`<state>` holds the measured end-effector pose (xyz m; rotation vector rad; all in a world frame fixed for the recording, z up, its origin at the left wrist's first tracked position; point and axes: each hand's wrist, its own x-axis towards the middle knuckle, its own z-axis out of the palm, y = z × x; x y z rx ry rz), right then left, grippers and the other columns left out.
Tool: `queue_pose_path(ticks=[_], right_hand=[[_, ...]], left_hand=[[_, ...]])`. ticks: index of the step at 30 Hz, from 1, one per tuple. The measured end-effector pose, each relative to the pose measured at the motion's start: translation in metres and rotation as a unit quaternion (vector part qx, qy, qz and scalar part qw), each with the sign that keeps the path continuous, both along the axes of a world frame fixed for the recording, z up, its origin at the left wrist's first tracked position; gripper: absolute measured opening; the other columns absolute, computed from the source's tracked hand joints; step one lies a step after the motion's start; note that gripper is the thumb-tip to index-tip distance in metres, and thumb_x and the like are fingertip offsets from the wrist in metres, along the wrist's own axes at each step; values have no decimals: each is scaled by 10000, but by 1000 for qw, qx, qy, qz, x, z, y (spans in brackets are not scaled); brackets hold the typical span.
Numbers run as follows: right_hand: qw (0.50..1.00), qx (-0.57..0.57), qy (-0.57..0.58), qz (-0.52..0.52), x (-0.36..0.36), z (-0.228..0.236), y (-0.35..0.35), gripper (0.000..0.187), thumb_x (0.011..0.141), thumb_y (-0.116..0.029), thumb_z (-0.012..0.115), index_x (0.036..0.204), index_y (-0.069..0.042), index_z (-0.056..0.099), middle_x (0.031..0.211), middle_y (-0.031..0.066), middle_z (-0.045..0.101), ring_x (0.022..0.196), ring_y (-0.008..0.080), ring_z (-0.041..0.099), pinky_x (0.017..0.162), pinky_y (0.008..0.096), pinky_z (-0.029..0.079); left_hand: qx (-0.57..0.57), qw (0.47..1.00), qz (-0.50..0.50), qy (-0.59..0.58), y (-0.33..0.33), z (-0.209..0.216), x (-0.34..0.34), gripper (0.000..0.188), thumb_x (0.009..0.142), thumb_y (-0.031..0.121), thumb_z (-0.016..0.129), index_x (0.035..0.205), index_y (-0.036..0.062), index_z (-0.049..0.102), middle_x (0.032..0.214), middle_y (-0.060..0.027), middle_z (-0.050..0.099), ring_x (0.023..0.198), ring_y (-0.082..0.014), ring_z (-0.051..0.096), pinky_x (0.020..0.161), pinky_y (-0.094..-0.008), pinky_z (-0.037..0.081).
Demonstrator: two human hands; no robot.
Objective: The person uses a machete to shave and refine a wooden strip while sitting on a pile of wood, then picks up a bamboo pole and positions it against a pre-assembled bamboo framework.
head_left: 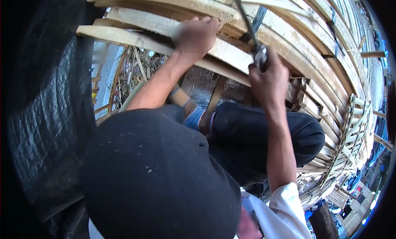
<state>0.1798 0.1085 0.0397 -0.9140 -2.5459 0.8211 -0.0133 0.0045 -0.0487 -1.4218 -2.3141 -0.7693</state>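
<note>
Looks like the tool-to-timber step: left hand (196, 36) half-curled over the pale plank (233, 54) on the stack's (288, 37) near side, grip too blurred to tell, right hand (269, 80) fisted round the long dark tool (244, 19); next move calls for a steady plank.

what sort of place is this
Probably an open-air timber yard or makeshift wood workshop: long pale planks lie stacked in front, a dark tarp-like sheet lines the left side, and the right hand grips a long, thin tool.

Planks (233, 55) lie ahead, with the tarp (49, 123) to their left.
</note>
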Motion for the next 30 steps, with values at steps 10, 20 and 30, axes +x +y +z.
queue_pose_path(ticks=[10, 20, 30], right_hand=[[995, 45, -86, 0, 4, -20, 8, 272, 749, -96, 655, 978, -78, 508, 707, 218, 646, 726, 457, 643, 649, 544, 465], [994, 9, -112, -10, 3, -21, 12, 263, 731, -53, 637, 976, -75, 541, 729, 255, 636, 758, 487, 628, 668, 539, 470], [1000, -8, 19, 5, 4, -5, -1, 234, 760, -82, 659, 953, -79, 525, 729, 202, 660, 716, 445, 640, 614, 519, 463]], left_hand=[[34, 999, -19, 21, -2, -17, -2, 180, 1009, 253, 505, 926, 97, 536, 741, -46, 580, 657, -259, 532, 621, -413, 414], [12, 1000, -9, 5, 0, -1, 1, 145, 957, 218, 578, 907, 87, 540, 836, -56, 627, 739, -280, 582, 679, -434, 451], [19, 1000, 3, 2, -3, 3, 3, 126, 966, 213, 558, 915, 98, 560, 820, -60, 642, 732, -297, 582, 673, -439, 437]])
